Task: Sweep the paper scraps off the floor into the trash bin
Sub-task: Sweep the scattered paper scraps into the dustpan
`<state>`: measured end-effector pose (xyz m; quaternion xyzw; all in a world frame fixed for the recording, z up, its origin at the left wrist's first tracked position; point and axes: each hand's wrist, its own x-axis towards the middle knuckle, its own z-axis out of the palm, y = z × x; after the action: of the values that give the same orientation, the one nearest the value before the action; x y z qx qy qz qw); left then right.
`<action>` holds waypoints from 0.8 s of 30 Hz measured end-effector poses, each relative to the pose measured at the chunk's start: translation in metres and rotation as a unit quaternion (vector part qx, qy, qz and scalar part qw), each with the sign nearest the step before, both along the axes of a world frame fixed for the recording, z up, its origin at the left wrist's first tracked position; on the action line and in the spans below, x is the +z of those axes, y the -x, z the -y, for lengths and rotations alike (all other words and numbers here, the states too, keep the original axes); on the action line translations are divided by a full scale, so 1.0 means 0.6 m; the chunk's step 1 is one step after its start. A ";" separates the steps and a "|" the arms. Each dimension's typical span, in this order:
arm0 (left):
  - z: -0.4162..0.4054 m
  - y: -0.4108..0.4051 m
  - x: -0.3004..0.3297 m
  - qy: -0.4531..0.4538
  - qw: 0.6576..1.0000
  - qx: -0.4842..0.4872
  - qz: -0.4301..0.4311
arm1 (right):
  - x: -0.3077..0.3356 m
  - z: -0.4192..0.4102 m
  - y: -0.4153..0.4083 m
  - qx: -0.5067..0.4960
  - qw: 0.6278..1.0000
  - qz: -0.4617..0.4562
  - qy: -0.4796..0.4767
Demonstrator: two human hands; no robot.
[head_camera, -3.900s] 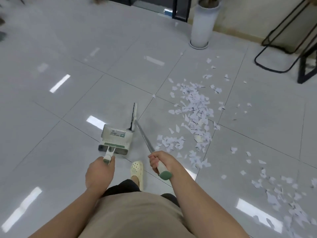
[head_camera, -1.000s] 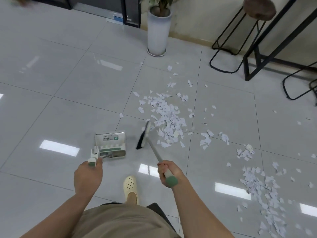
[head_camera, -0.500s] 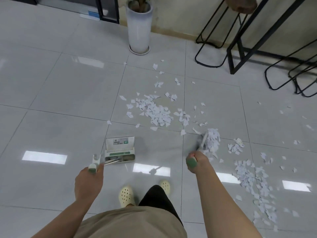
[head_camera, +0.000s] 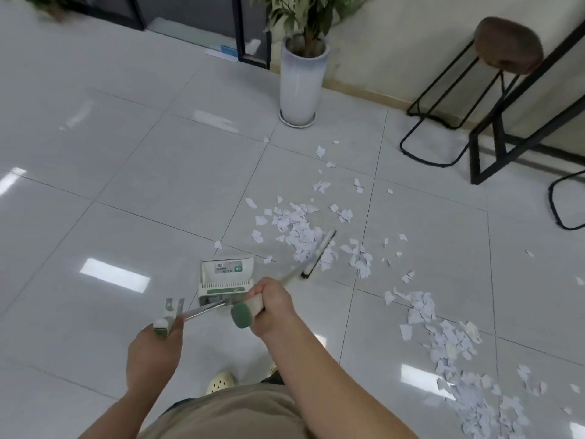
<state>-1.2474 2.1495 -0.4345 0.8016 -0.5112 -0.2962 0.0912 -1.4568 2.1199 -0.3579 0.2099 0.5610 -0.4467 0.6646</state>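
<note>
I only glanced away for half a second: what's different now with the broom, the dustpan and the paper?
The right hand has swung the broom back leftward, from the scraps by the right-hand trail into the nearer pile of paper scraps, beside the dustpan. Nothing was let go: the left hand keeps its grip on the dustpan handle, the dustpan stands on the floor, and the long trail of scraps lies unswept.

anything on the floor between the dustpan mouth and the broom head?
Head view: mostly bare tile between the dustpan and the broom head, apart from one stray paper scrap. The main paper pile lies just beyond that gap.
</note>
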 end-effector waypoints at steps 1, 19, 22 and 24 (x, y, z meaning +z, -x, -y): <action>0.002 -0.001 0.002 0.004 1.000 0.003 0.011 | 0.003 0.014 -0.002 0.029 1.000 0.002 -0.005; -0.012 -0.019 0.060 0.027 0.956 0.293 0.014 | -0.124 0.193 -0.049 0.262 0.954 0.115 0.093; -0.011 -0.003 0.057 0.034 0.949 0.314 0.004 | -0.227 0.179 0.020 0.252 0.957 0.107 0.090; -0.009 0.007 0.050 0.030 0.952 0.304 0.010 | -0.217 0.178 0.067 0.228 0.969 0.086 0.049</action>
<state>-1.2515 2.1550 -0.4047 0.9186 -0.2533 -0.2312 0.1962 -1.4968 2.0132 -0.4882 0.0814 0.5122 -0.2901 0.8043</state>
